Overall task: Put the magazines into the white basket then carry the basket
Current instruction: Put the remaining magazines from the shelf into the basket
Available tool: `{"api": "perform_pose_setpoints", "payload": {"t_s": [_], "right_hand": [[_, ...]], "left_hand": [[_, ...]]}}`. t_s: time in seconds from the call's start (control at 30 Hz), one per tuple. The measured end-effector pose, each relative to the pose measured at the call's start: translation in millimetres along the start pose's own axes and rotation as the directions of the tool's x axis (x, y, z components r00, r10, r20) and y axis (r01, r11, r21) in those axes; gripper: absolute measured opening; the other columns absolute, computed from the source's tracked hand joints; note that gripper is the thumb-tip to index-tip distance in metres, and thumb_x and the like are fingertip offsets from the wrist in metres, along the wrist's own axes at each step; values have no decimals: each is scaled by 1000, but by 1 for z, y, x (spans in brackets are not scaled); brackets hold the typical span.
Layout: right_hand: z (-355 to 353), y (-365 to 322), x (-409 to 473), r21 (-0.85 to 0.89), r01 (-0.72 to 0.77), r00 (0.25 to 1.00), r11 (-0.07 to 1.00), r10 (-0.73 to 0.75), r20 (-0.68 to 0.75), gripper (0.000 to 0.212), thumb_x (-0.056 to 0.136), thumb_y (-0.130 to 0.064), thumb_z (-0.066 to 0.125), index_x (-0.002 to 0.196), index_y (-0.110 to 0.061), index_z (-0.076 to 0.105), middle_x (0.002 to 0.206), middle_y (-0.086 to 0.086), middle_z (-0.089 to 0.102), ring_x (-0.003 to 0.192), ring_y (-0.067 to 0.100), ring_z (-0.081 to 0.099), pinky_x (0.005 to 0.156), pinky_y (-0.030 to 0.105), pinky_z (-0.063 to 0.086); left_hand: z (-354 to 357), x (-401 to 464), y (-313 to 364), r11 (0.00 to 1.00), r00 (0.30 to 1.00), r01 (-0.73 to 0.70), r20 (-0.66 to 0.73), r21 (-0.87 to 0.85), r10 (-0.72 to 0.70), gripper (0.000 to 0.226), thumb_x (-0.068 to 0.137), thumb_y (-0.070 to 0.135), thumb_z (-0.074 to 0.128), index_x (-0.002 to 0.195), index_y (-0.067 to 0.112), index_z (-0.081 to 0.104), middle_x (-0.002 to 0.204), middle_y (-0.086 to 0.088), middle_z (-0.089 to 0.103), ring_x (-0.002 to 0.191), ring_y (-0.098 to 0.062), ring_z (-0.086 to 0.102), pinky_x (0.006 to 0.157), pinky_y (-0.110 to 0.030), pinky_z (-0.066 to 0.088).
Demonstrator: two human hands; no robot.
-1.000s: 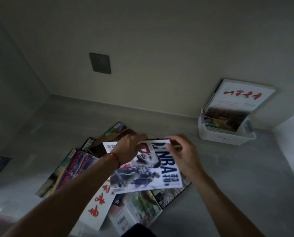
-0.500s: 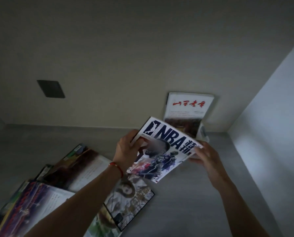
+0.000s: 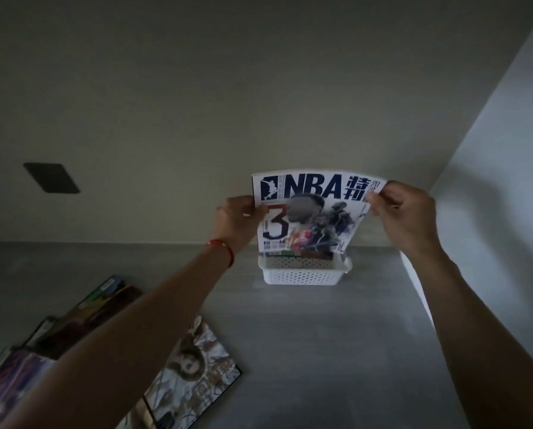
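Observation:
I hold an NBA magazine [image 3: 308, 212] upright over the white basket [image 3: 302, 274], which stands against the back wall. Its lower edge dips inside the basket's rim. My left hand [image 3: 237, 222] pinches the magazine's left edge, and my right hand [image 3: 404, 215] pinches its upper right corner. Whatever stands in the basket behind the NBA cover is hidden. Several more magazines [image 3: 194, 363] lie fanned out on the grey surface at the lower left, partly under my left forearm.
A dark wall plate [image 3: 51, 178] sits on the back wall at left. A pale side wall [image 3: 491, 181] closes the space on the right, close to the basket. The grey surface [image 3: 336, 351] stretches between the pile and the basket.
Both hands have carried the NBA magazine from the pile up and to the right, turned it upright, and brought it over the basket. The view has swung right.

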State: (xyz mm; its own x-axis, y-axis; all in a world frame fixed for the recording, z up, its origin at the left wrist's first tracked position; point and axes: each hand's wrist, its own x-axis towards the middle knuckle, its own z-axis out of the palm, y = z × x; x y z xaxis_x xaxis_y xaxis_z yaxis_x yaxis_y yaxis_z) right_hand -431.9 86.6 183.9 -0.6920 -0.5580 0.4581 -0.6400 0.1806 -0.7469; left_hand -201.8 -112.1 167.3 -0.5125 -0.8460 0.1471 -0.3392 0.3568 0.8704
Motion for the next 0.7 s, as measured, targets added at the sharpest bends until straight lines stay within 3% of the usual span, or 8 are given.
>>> {"api": "perform_pose_setpoints", "payload": {"t_s": [0.1,0.2,0.27,0.37,0.57,0.63,0.7], "right_hand": [[8,15,20,12,8,1000,1000,-8,6,17,88,-34,67,94,-19,74,82,-11,76,74,10,74,72,41,62],[21,35,28,-6,-37,999,999,37,24,16,90,-30,68,90,-16,75,79,-8,75,72,13,73,70,32,59],[31,51,30,-35,-68,997,997,70,31,18,89,-31,68,84,-14,74,73,-7,74,69,16,71,64,27,53],[46,71,27,-33,-120,991,992,122,53,16,88,-29,70,85,-15,76,73,-7,74,68,13,71,66,28,55],[74,93,20,-22,-206,975,978,207,76,10,88,-25,71,89,-18,77,75,-8,72,67,-9,62,64,16,49],[78,96,22,-16,-239,968,971,239,80,8,89,-25,69,84,-22,74,74,-8,71,67,-7,61,66,19,47],[78,98,25,27,-327,941,945,322,103,6,91,-22,67,89,-21,73,82,-7,74,74,2,67,77,26,52]], "left_hand": [[21,27,4,989,988,146,43,-15,-146,23,87,30,59,85,12,74,80,-6,76,76,-21,72,71,-32,62],[45,45,-6,953,956,291,62,-82,-287,25,85,25,59,84,5,73,85,-18,75,71,-24,65,81,-50,60],[59,50,-19,929,935,356,51,-105,-352,25,83,24,60,80,3,73,77,-15,75,67,-22,63,81,-52,60],[74,55,-40,897,908,418,46,-141,-416,25,82,23,61,76,2,71,66,-9,66,63,-21,59,79,-52,59],[93,60,-68,859,870,491,43,-142,-491,25,85,24,61,75,4,73,72,-11,67,69,-24,62,76,-44,59],[97,61,-70,861,868,497,51,-106,-494,26,84,27,60,69,9,71,70,-7,67,67,-24,61,66,-35,52],[101,63,-68,874,876,481,82,-66,-475,21,84,24,59,71,13,72,69,-4,67,67,-23,60,64,-32,48]]}}
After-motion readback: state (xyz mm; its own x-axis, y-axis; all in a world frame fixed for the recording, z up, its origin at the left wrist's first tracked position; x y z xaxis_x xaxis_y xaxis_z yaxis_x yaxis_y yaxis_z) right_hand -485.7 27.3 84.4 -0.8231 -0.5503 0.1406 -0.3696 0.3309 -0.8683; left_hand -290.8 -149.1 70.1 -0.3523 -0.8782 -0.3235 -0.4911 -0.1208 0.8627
